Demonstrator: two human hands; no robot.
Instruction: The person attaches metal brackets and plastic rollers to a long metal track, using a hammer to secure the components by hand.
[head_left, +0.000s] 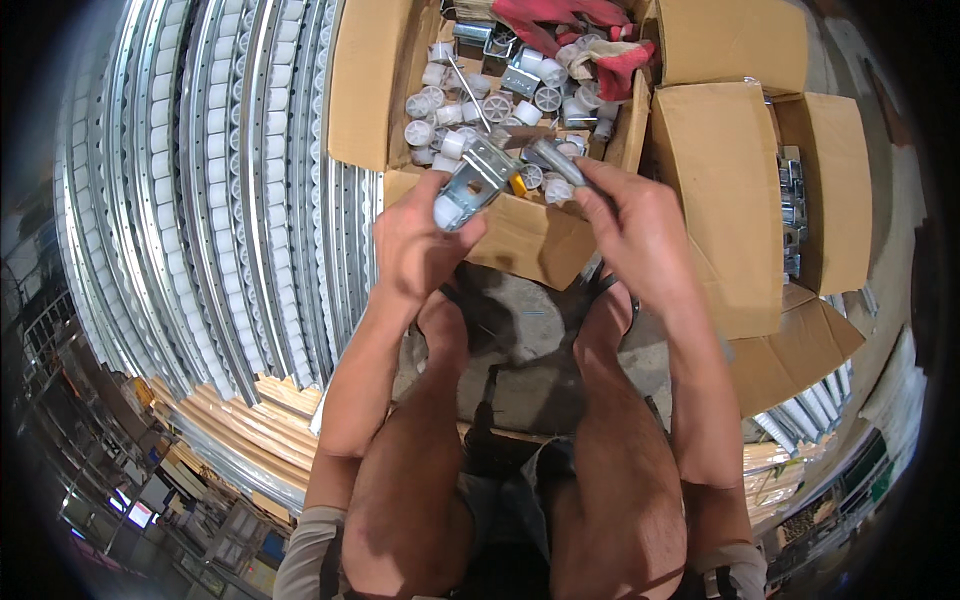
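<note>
Left hand: fingers and thumb closed on a metal bracket, with a white roller at its near end. Right hand: thumb and fingers pinched on a silver cylindrical piece, blurred, its exact kind unclear. Both held pieces are just above the near side of an open carton, bracket to the left, silver piece to the right. Floor: grey, between the person's feet. Open carton: brown, near flap folded outward; inside, loose white wheels mixed with metal parts. Gloves: red and whitish, at the carton's far right. Roller tracks: metal rails with white wheels, side by side, left. Second carton: right, flaps open, metal brackets inside.
</note>
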